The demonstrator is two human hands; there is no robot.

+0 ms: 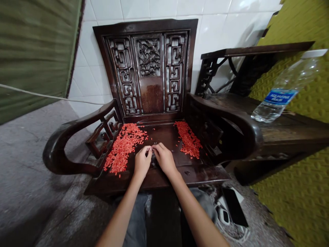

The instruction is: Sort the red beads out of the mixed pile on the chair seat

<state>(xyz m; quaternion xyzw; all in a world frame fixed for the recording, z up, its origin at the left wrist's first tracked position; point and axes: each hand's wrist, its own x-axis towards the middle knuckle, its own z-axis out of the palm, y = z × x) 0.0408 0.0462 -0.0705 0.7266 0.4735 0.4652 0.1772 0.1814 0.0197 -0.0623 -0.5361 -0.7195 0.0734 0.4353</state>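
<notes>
My left hand [143,158] and my right hand [162,155] meet fingertip to fingertip low over the seat of a dark carved wooden chair [164,133]. Both are closed in a pinch, and whatever sits between the fingers is too small to make out. Small dark pieces [153,160] lie on the seat between and beneath the hands. To the left spreads a large pile of small red-orange pieces [123,147], short and tube-like. A narrower pile of the same red-orange pieces [189,140] lies to the right. A few strays are scattered between the piles.
Curved armrests [64,137] flank the seat. At right, a clear water bottle [279,97] with a blue label stands on a wooden side table [267,127]. On the floor lie a black phone [234,207], a small white device [224,216] and a cable. A green cloth [38,48] hangs at left.
</notes>
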